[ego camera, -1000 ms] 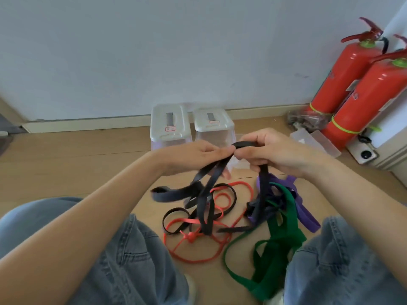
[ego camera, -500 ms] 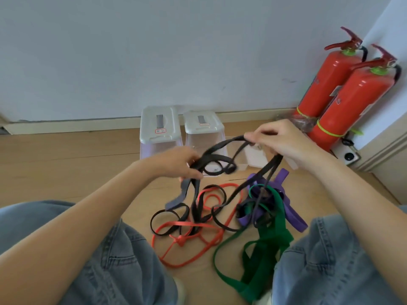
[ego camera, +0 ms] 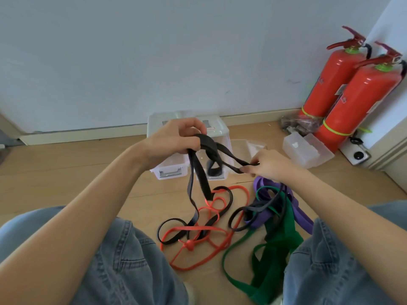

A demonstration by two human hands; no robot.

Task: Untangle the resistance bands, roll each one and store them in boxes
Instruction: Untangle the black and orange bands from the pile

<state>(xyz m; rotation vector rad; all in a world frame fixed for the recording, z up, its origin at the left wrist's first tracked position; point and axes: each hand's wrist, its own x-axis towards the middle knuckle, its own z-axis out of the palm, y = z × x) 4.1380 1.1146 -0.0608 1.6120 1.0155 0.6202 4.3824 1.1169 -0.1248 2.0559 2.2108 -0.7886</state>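
Left hand [ego camera: 174, 137] up high gripping the black band [ego camera: 203, 172], right hand [ego camera: 268, 165] pinching its far loop, 2 boxes [ego camera: 222, 130] behind.

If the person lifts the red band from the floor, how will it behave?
Probably floppy: the red band lies in loose curves on the floor. It looks thin, so likely light. It carries a knot and crosses the black band, held by the left hand and right hand, so it may drag that along.
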